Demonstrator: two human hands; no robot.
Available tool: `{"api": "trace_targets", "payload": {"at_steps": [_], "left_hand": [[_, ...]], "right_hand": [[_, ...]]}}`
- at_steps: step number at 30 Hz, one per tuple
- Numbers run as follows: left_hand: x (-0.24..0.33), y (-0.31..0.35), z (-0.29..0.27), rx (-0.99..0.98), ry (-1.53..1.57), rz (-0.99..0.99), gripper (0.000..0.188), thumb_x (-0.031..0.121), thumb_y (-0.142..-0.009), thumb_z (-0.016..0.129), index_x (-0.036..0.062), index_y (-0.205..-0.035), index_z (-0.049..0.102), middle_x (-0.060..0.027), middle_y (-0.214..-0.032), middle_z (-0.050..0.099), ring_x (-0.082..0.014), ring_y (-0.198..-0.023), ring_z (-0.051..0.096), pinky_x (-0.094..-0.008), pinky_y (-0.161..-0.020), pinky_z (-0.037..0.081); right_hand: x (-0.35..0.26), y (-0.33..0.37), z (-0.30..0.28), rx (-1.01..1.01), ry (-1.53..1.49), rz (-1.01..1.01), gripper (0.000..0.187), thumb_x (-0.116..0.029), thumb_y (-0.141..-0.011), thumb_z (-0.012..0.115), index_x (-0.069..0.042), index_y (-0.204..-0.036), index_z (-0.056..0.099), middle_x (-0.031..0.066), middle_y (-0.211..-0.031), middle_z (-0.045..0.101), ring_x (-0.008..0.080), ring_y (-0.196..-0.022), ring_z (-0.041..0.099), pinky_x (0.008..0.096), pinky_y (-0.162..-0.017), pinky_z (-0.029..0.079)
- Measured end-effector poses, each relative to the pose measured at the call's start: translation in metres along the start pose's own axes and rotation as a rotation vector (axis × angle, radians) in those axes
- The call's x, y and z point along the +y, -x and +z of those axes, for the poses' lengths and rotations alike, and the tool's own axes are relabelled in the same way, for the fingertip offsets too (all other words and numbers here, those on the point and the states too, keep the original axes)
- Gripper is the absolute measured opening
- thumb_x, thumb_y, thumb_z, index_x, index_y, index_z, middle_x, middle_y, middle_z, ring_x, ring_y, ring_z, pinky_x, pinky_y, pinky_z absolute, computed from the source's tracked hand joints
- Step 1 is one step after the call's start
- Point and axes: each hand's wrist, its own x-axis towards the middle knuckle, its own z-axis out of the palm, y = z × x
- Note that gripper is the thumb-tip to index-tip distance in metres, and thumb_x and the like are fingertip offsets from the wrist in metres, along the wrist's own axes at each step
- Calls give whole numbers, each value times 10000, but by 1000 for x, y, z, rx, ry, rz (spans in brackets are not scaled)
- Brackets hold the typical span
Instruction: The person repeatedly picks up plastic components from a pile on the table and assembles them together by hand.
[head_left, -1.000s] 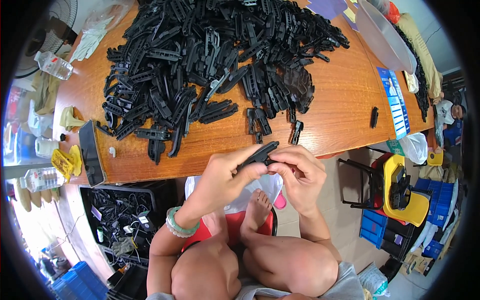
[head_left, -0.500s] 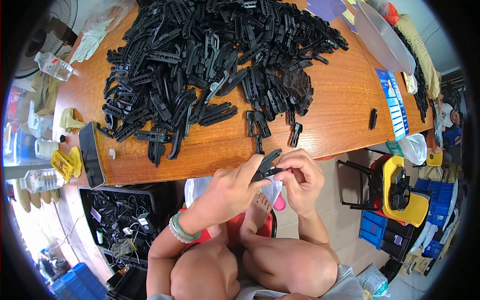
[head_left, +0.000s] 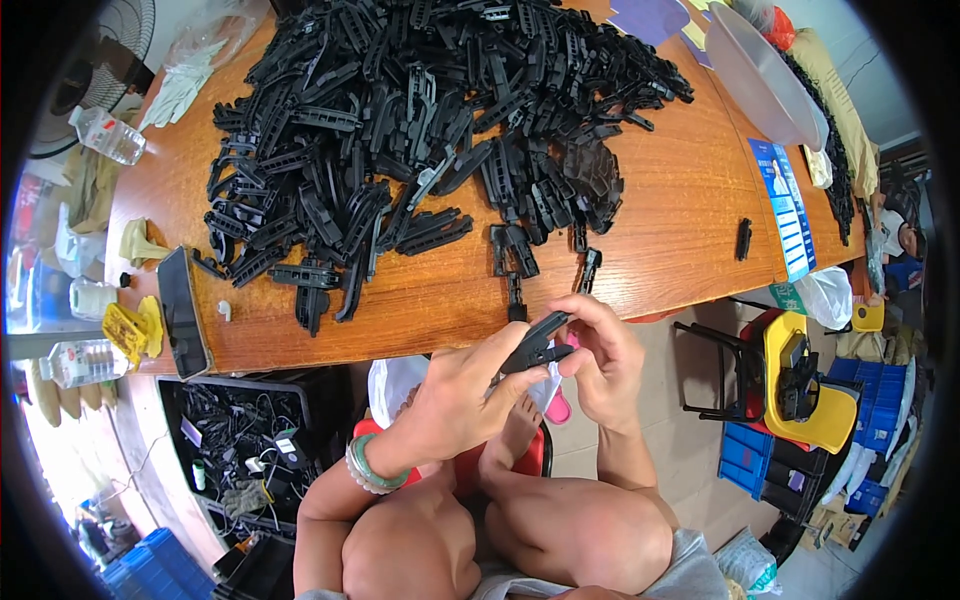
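Above my lap, just off the table's front edge, my left hand (head_left: 462, 385) grips a long black plastic part (head_left: 533, 346) between thumb and fingers. My right hand (head_left: 608, 362) closes on the far right end of that same part, index finger over its top and thumb below. A short black piece juts from the part's lower side toward the right thumb. Part of its body is hidden behind the left fingers. Just beyond the hands, a few small black parts (head_left: 514, 250) lie on the wooden table (head_left: 420, 315), in front of a big heap of similar black plastic parts (head_left: 400, 120).
A phone (head_left: 184, 312) and a yellow object (head_left: 135, 330) lie at the table's left end. Below stands a black bin (head_left: 285, 500) of dark pieces. A single black part (head_left: 744, 239), a leaflet (head_left: 785, 205) and a plastic basin (head_left: 765, 75) are right. A yellow chair (head_left: 815, 395) stands beyond.
My right fingers have shifted from a pinch beside the part to a hold over its right end. The part has turned a little and moved slightly right.
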Motion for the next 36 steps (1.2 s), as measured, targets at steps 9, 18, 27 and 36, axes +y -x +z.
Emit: {"api": "trace_targets", "payload": {"at_steps": [9,18,27,36], "left_hand": [[-6,-4,2,42,13,51,398,92,-796,700,-50,-1128,533,-203,-789,609,-325,-632,616,-369,-536,478],[-10,-11,-5,-20,9,51,318,98,-817,666,-7,-1100,565,-170,-779,593,-327,-637,587,-375,-559,462],[-8,-14,-10,-97,92,1,307,132,-803,688,-3,-1055,577,-159,-808,619,-346,-681,606,-366,-588,484],[-53,-51,-38,190,-688,2,153,106,-821,649,-1,-913,587,-143,-840,524,-323,-657,586,-392,-576,473]], "right_hand": [[6,6,1,110,-122,51,321,74,-756,633,41,-1071,581,95,-959,606,127,-765,528,255,-701,445],[4,0,0,69,-118,111,308,78,-723,665,30,-1021,608,92,-950,619,122,-765,512,246,-701,429],[3,1,-12,21,31,115,199,47,-733,683,13,-928,656,76,-805,653,129,-683,577,247,-645,457],[7,-17,12,43,659,8,122,-70,-780,677,-4,-863,616,98,-751,581,280,-649,578,351,-570,475]]}}
